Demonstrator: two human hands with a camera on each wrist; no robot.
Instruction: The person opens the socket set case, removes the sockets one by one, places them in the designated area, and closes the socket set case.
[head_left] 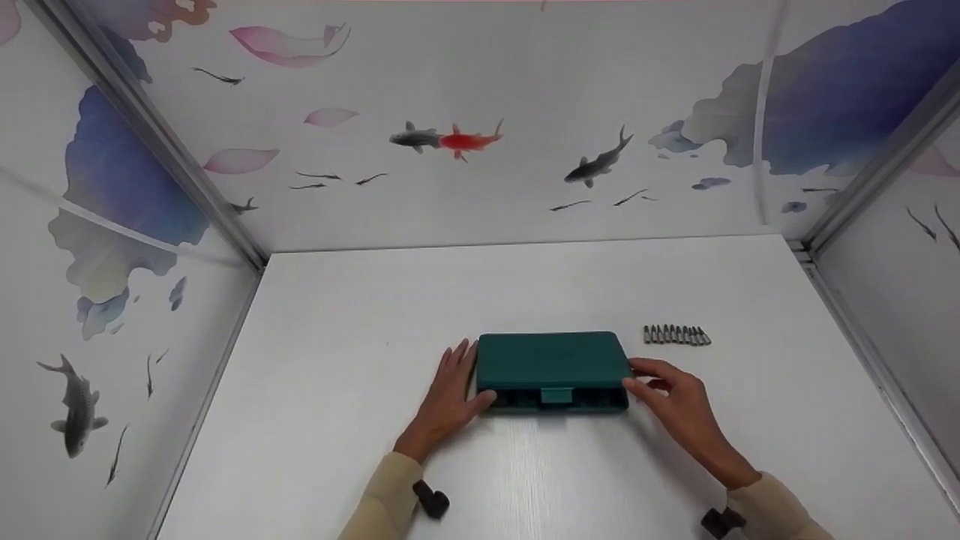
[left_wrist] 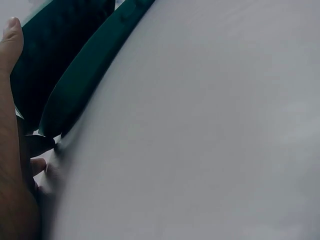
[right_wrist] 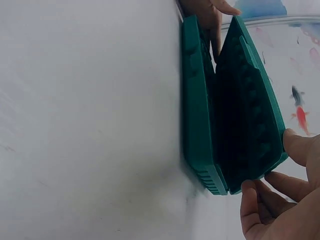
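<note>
A dark green plastic tool case (head_left: 553,361) lies on the white table with its lid partly raised, leaving a gap along the front. My left hand (head_left: 448,397) rests along the case's left side, fingers straight, thumb at the lid's front corner. At the other end, my right hand (head_left: 679,396) pinches the right edge of the lid (right_wrist: 250,105) between thumb and fingers. Slots show dimly inside the lid in the right wrist view; the rest of the interior is dark. A latch (head_left: 556,395) hangs at the lid's front middle.
Several metal bits (head_left: 676,335) stand in a row on the table (head_left: 360,315), right of the case and beyond my right hand. Panels with painted fish and petals (head_left: 495,90) enclose the table at the back and both sides.
</note>
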